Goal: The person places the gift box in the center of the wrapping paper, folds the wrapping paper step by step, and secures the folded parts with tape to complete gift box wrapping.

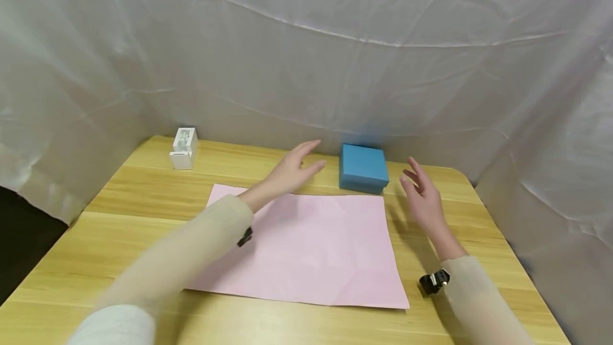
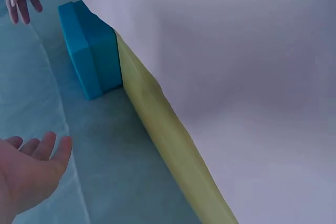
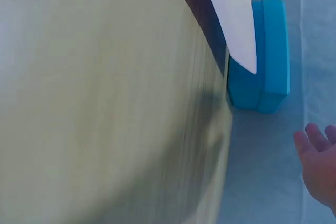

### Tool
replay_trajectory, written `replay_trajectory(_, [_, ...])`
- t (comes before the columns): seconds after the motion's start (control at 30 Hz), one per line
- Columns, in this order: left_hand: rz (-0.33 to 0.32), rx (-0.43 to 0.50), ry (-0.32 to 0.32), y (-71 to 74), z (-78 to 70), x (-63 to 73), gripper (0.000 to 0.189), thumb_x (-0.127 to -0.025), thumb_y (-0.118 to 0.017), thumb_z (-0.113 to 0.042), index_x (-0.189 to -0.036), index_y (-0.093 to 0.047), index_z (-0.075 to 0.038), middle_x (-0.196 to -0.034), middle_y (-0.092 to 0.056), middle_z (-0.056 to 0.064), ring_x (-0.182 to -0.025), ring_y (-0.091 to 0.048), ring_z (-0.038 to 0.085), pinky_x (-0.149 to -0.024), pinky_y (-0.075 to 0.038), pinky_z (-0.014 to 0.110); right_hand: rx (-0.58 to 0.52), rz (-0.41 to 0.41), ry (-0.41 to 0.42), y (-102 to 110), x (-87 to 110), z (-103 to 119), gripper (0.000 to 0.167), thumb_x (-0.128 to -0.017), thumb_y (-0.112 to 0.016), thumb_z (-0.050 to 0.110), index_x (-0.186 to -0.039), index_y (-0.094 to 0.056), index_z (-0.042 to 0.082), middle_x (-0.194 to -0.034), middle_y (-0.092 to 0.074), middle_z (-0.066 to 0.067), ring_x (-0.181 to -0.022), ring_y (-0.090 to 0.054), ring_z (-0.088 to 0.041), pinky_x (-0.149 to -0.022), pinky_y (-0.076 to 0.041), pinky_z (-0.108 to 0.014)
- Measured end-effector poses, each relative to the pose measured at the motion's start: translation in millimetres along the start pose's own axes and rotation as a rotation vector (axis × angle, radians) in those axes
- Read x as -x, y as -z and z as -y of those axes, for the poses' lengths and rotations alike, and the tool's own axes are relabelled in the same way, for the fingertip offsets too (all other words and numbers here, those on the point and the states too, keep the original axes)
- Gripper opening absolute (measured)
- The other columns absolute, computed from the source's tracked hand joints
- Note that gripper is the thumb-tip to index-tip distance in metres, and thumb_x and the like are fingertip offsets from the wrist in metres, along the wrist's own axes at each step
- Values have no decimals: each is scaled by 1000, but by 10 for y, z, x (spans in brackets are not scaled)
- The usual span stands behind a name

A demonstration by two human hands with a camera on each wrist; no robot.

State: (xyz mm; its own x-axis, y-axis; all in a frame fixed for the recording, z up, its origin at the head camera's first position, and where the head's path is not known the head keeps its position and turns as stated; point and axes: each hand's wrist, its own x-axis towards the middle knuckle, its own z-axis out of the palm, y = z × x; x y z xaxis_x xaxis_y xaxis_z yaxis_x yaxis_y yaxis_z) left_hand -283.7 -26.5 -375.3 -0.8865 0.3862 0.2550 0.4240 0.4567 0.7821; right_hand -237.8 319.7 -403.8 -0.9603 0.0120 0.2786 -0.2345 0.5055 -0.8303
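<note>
A blue lidded box (image 1: 364, 167) stands at the back of the table, just beyond a pink sheet of paper (image 1: 316, 252) that lies flat. My left hand (image 1: 290, 171) hovers to the left of the box, fingers extended and thumb apart, touching nothing. On the box's other side, my right hand (image 1: 423, 198) is held in the air with its fingers slightly bent and holds nothing. The left wrist view shows the box (image 2: 94, 51) between both hands. In the right wrist view, a corner of the paper (image 3: 233, 22) overlaps the box (image 3: 273, 56) from that angle.
A small white box (image 1: 184, 149) with a clear window sits at the back left of the wooden table (image 1: 129, 244). Grey cloth (image 1: 268, 68) hangs behind the table and along its sides.
</note>
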Motion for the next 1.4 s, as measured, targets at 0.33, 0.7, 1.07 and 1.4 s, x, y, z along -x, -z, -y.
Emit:
replay_trajectory(0.33, [69, 63, 137, -592, 14, -528, 69, -107, -56, -38, -166, -25, -17, -170, -28, 6, -154, -30, 28, -123, -30, 49, -71, 74, -176, -135, -337, -229, 62, -112, -45, 31, -167, -19, 20, -172, -24, -4, -149, -39, -33, -115, -42, -41])
replay_trajectory(0.7, [148, 105, 267, -928, 130, -537, 77, -107, -56, -41, -167, -17, -14, -168, -31, 12, -153, -33, 30, -122, -33, 47, -251, 191, -289, -302, -379, -296, 59, -113, -44, 25, -166, -19, 14, -173, -15, -9, -154, -26, -32, -121, -29, -48])
replay_trajectory(1.07, [174, 265, 304, -849, 174, -512, 77, -106, -60, -39, -167, -18, -19, -169, -28, 12, -153, -33, 32, -120, -34, 50, -319, 216, -351, -307, -407, -212, 58, -114, -42, 26, -166, -20, 16, -174, -10, -9, -156, -22, -30, -123, -28, -49])
replay_trajectory(1.4, [126, 256, 214, -428, -146, -456, 80, -103, -64, -40, -167, -21, -19, -167, -33, 11, -148, -42, 29, -114, -43, 46, -296, 193, -239, -199, -363, 277, 59, -113, -43, 30, -166, -20, 24, -174, -12, -6, -157, -20, -31, -120, -32, -55])
